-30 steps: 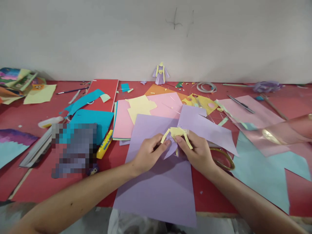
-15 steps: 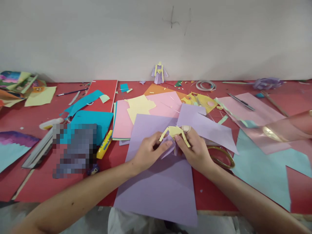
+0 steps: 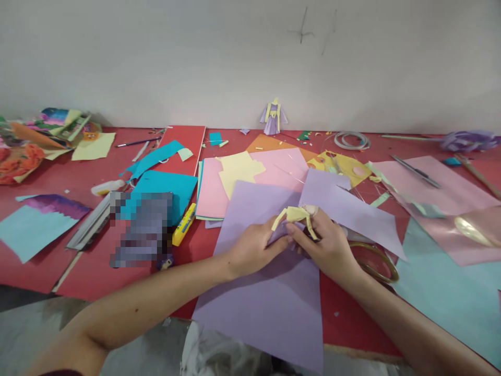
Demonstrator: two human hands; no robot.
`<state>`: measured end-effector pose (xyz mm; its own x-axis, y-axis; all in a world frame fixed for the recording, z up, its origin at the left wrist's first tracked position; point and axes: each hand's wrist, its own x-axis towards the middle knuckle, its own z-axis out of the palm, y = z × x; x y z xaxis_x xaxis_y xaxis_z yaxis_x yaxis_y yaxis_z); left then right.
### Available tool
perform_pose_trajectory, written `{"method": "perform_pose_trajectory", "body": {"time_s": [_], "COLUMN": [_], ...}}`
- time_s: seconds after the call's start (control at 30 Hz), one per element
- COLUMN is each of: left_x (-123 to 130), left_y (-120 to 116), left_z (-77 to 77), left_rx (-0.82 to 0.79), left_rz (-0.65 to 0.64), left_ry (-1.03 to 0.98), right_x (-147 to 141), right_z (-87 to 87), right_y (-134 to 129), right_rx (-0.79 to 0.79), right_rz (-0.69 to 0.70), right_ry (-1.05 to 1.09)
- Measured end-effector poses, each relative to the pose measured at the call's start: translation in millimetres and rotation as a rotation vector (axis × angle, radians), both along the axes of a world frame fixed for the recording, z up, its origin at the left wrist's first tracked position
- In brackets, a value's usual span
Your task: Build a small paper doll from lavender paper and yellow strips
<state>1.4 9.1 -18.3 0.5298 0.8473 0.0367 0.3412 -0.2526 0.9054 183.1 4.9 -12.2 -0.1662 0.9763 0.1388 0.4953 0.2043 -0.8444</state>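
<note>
Pinches a yellow-and-purple paper piece [image 3: 296, 213] above the large purple sheet [image 3: 270, 308] between narrowed fingers of left hand [image 3: 256, 248] and right hand [image 3: 331, 245]. Faces a paper doll [image 3: 273, 124] upright beyond that sheet.

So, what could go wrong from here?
The small yellow-and-purple paper piece might crease or tear, since the left hand and right hand both seem to pinch it. The large purple sheet overhangs the near edge of the red table, so it could bend or slip. The brown ring beside the right hand might get nudged.
</note>
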Motion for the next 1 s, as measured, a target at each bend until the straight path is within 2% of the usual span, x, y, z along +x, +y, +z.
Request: {"method": "perform_pose_trajectory", "body": {"time_s": [0.07, 0.17, 0.23, 0.27, 0.33, 0.4, 0.43, 0.5, 0.6, 0.67, 0.77, 0.87, 1.0], "left_x": [-0.1, -11.3, -28.6, -40.0, -65.5, -90.3, -100.4, -112.1, -104.3, -85.7, -52.7, -27.4, -9.2], "left_y": [-0.2, -2.5, -5.3, -6.7, -8.5, -8.3, -7.8, -7.0, -8.9, -12.6, -18.1, -18.2, -8.6], "left_z": [6.5, 25.7, 38.1, 42.1, 43.7, 38.5, 34.9, 29.1, 29.5, 35.1, 43.2, 44.6, 35.4], "left_rx": [0.021, 0.064, 0.194, 0.283, 0.477, 0.509, 0.493, 0.505, 0.586, 0.57, 0.396, 0.247, 0.069], "left_rz": [-0.008, -0.036, -0.033, 0.014, 0.276, 0.531, 0.589, 0.626, 0.551, 0.414, 0.217, 0.087, 0.119], "left_ry": [0.074, 0.286, 0.383, 0.435, 0.658, 0.932, 1.028, 1.12, 1.021, 0.839, 0.585, 0.441, 0.162], "right_x": [0.2, 1.1, 1.3, 1.1, 0.2, -1.1, -1.7, -2.6, -2.9, -2.6, -1.8, -1.2, -1.0], "right_z": [-0.7, -1.0, -1.0, -0.9, -0.8, -0.6, -0.6, -1.0, -2.2, -2.9, -2.2, 0.1, 2.3], "right_y": [0.1, 1.5, 2.6, 3.0, 2.9, 2.0, 1.5, 0.5, 0.3, 0.8, 1.9, 3.4, 5.7], "right_rx": [-0.004, 0.007, -0.033, -0.056, -0.087, -0.098, -0.099, -0.102, -0.124, -0.145, -0.161, -0.141, -0.116], "right_rz": [-0.006, -0.007, 0.011, 0.024, 0.048, 0.067, 0.075, 0.085, 0.08, 0.065, 0.048, 0.035, -0.006], "right_ry": [0.013, 0.045, 0.105, 0.138, 0.179, 0.182, 0.177, 0.174, 0.204, 0.24, 0.295, 0.33, 0.364]}}
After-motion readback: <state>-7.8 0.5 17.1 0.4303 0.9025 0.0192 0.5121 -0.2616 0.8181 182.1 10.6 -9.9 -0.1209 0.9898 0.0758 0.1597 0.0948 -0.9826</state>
